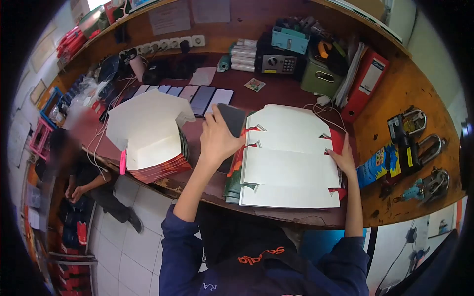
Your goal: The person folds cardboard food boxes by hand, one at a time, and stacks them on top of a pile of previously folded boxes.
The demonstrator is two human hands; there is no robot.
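"Cardboard stack [291,163], head view: where does it lie?"

"Near side of the table [281,97], right of centre, white face upward, notched along its left and right edges."

"And your grip?"

"My right hand [344,159] is spread at the stack's right edge, thumb on the white surface, not closed. My left hand [218,139] lies at the left, fingertips over a dark flat slab [232,121], thumb toward the stack; whether it grips the slab, I cannot tell."

"Surroundings?"

"Left: folded cartons [153,154], white inside, red outside. Far left: a row of phones [202,100]. Far right: an upright red binder [365,86]."
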